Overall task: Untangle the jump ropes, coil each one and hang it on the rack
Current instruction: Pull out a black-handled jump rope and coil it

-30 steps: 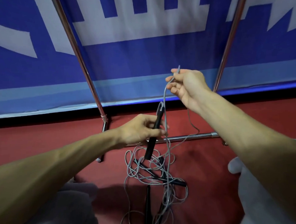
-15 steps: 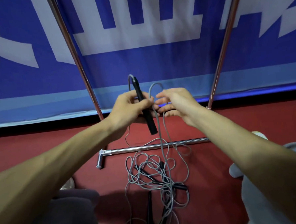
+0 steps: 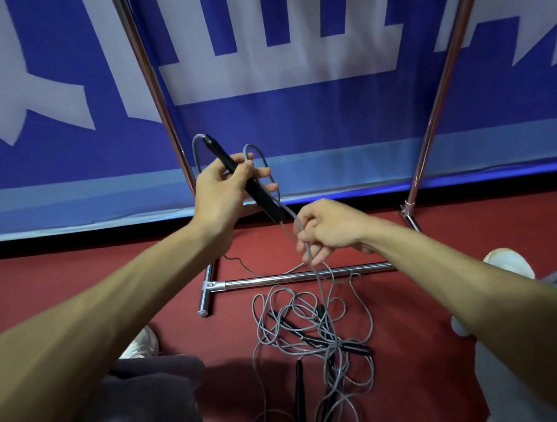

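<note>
My left hand (image 3: 229, 192) grips a black jump-rope handle (image 3: 253, 188), tilted with its top at the upper left, together with a small loop of the grey cord (image 3: 258, 153). From there the cord runs down to the right into my right hand (image 3: 328, 229), which pinches it lower down. Below, the cord drops into a tangled heap of grey jump ropes (image 3: 312, 331) on the red floor, with several black handles (image 3: 299, 393) lying in it. The chrome rack (image 3: 290, 278) stands behind the heap.
The rack's two slanted uprights (image 3: 154, 88) rise in front of a blue and white banner (image 3: 280, 81). Its foot bar (image 3: 207, 295) lies on the red floor. My knees and white shoes (image 3: 509, 263) sit at both lower sides.
My left hand rose with the handle from low over the heap and now also holds a cord loop. My right hand came down from above and slid along the cord.
</note>
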`<action>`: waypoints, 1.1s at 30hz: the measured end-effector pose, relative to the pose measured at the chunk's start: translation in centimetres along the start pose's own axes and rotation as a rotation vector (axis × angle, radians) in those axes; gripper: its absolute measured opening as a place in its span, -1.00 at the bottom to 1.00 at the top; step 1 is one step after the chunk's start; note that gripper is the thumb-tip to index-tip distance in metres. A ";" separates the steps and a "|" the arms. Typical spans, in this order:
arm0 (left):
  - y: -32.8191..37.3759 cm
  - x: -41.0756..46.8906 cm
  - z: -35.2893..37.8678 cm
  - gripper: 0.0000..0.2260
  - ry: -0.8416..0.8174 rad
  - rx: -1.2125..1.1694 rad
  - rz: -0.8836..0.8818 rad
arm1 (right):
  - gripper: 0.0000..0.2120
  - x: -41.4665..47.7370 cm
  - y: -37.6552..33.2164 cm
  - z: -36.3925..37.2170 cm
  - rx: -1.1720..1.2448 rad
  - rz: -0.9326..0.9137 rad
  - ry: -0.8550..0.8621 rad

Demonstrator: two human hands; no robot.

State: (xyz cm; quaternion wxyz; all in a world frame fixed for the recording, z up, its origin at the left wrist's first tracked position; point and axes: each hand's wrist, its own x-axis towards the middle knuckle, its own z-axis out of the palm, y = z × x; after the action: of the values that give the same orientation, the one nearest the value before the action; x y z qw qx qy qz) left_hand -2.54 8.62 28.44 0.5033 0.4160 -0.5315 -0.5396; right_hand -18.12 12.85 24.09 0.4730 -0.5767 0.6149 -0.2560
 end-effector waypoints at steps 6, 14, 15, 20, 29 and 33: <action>-1.6 0.6 0.0 -0.93 -0.005 0.254 -0.094 | -0.88 -0.5 -1.2 -2.4 0.430 -0.087 0.299; -4.0 -2.6 1.6 -0.83 -0.635 0.575 -0.360 | -0.83 -1.3 -2.6 -3.9 0.930 -0.235 0.356; -4.4 -3.0 1.8 -0.83 -0.731 0.581 -0.382 | -0.81 -1.3 -2.5 -4.0 0.969 -0.242 0.374; -5.3 -3.7 2.6 -0.95 -0.818 0.613 -0.344 | -0.82 -0.6 -1.4 -4.6 1.082 -0.165 0.513; -2.0 -2.9 3.0 -0.92 -0.444 0.314 -0.135 | -0.82 -0.7 -0.2 -4.1 0.790 -0.029 0.438; -0.2 -1.5 1.9 -0.89 -0.195 0.115 -0.057 | -0.74 -0.7 0.0 -2.0 0.412 -0.010 0.259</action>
State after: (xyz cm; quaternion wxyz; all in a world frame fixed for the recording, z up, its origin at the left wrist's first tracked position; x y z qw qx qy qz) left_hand -4.18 10.34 28.25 0.4089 0.4046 -0.5959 -0.5604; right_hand -19.96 13.06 25.17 0.4966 -0.4334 0.6025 -0.4501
